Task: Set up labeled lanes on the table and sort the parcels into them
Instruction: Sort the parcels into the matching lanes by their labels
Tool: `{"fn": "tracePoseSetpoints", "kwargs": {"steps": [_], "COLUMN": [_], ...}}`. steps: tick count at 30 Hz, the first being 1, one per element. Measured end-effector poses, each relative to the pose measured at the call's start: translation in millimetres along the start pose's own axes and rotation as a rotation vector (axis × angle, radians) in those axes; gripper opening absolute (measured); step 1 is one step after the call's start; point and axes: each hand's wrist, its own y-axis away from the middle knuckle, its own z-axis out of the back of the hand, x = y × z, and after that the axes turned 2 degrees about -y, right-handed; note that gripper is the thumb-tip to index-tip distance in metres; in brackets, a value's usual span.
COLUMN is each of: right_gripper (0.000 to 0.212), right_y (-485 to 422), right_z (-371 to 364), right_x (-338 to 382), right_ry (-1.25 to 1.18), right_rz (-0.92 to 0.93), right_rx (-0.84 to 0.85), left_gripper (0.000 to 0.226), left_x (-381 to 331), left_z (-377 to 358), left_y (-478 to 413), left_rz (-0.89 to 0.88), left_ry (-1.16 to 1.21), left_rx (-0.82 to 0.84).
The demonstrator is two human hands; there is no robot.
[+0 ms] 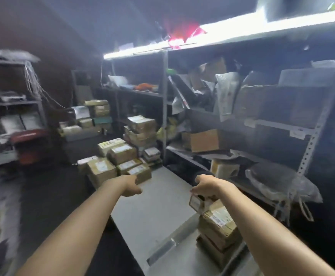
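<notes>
Pinches a small cardboard parcel (197,204) in right hand (206,186) over the stack (219,222) at right edge of the worktop (152,208); stretches left hand (131,186) to far-end boxes (140,173), grip unclear. Seems light, rigid; best held by opposite sides.

Parcel pile (121,162) behind table (152,206); shelving (262,124) right.

no legible text on parcel labels (219,216)
</notes>
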Motion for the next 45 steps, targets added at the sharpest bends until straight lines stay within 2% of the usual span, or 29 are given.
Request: {"fn": "tracePoseSetpoints", "kwargs": {"steps": [4,10,14,20,25,31,35,41,45], "right_gripper": [0.051,0.049,0.049,0.052,0.043,0.035,0.037,0.043,0.051], "right_y": [-65.6,-117.2,-193.4,-311.4,-418.2,-516.1,-574.2,-657.0,-697.7], "right_z": [-14.0,-20.5,-32.3,-43.1,-50.8,-58.1,-77.3,-124.4,-159.6], "right_x": [115.1,220.8,275.6,334.2,384.6,431.6,451.3,471.6,480.8], "right_ry": [0.003,-0.006,0.045,-0.009,-0.073,-0.077,-0.083,-0.099,-0.089], "right_rz": [0.062,0.161,0.163,0.192,0.273,0.282,0.249,0.135,0.036], "right_rx": [0.016,0.072,0.082,0.104,0.143,0.157,0.167,0.155,0.142], "left_gripper": [0.066,0.054,0.055,0.052,0.059,0.049,0.047,0.044,0.050], "left_x": [114.8,203.7,256.4,310.0,352.7,406.9,442.3,500.2,527.9], "left_z": [18.9,39.8,59.5,88.8,116.1,157.3,151.7,115.9,88.1], "left_y": [-38.3,-86.9,-140.9,-223.0,-291.7,-370.1,-426.0,-530.7,-595.0], "left_rz": [0.087,0.143,0.181,0.212,0.258,0.302,0.304,0.216,0.187], "left_ry": [0.066,0.052,0.101,0.067,0.021,0.082,0.131,0.194,0.323], "left_rx": [0.001,-0.024,-0.066,-0.012,0.032,-0.046,-0.019,0.075,0.102]}}
